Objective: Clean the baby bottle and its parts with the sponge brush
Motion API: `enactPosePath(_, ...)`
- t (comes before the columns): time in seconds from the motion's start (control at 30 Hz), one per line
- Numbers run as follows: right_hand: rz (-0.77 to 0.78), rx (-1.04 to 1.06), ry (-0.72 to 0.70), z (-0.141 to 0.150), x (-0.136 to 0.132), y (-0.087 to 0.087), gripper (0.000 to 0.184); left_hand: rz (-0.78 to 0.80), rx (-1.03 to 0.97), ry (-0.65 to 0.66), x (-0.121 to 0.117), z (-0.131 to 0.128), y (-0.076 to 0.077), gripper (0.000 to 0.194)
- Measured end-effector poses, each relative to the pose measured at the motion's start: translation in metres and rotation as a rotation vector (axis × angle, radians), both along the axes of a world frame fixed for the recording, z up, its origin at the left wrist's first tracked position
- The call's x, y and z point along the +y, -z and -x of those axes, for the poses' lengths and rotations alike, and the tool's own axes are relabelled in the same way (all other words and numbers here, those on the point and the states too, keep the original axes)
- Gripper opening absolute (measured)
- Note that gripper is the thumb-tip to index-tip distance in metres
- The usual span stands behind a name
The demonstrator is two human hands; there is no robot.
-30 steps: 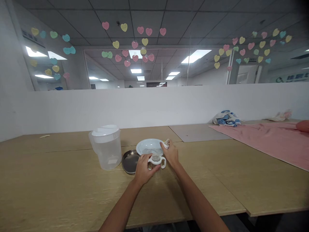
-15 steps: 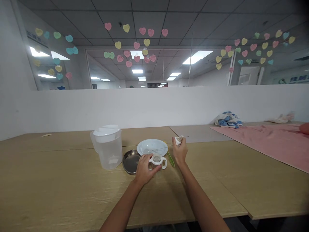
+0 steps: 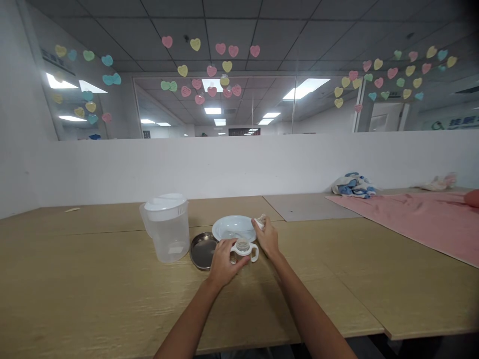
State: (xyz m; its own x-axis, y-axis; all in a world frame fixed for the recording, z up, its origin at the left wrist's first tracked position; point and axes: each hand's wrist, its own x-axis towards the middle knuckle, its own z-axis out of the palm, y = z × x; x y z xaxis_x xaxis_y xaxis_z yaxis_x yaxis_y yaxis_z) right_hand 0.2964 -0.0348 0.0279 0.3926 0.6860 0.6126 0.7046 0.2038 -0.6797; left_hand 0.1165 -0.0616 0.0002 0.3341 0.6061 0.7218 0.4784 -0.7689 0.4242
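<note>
My left hand [image 3: 223,262] is closed around a baby bottle [image 3: 243,248] with white side handles, keeping it upright on the table. The bottle's threaded mouth is uncovered. Pinched in my right hand [image 3: 268,237] is a white bottle top [image 3: 260,223] with a clear part, at the right rim of a pale blue-white bowl [image 3: 228,223]. Part of the top is hidden by my fingers. Left of the bottle lies a round metal dish [image 3: 201,252], partly behind my left hand.
A translucent lidded pitcher [image 3: 170,232] stands left of the metal dish. A pink cloth [image 3: 411,212] covers the table's right side, with a crumpled blue-and-white cloth [image 3: 354,185] by the wall. A small flat piece [image 3: 72,209] lies far left.
My right hand has moved left with the bottle top, towards the bowl and bottle. It now covers the green-handled thing seen before. My left hand and the bottle have stayed in place.
</note>
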Motion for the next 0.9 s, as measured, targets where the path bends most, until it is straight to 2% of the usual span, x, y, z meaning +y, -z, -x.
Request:
enactPosePath(0.17, -0.122, -0.083, -0.035, -0.001, 0.003, 0.002, 0.034, -0.004, -0.005, -0.002, 0.0, 0.0, -0.001, 0.047)
enactPosePath(0.3, -0.172, -0.132, -0.146, 0.0, 0.008, 0.007, 0.035, -0.003, -0.001, -0.006, -0.001, 0.0, -0.001, 0.047)
enactPosePath(0.4, -0.195, -0.178, -0.209, 0.001, 0.01, 0.01, 0.027, -0.004, 0.001, -0.012, -0.001, 0.0, -0.001, 0.047)
enactPosePath(0.53, -0.235, -0.198, -0.196, 0.0, 0.011, 0.011, 0.017, -0.001, -0.001, -0.005, 0.0, 0.0, -0.001, 0.047)
enactPosePath(0.9, -0.211, -0.259, -0.208, -0.001, 0.009, 0.012, 0.037, 0.022, -0.001, -0.003, 0.001, 0.0, 0.001, 0.047)
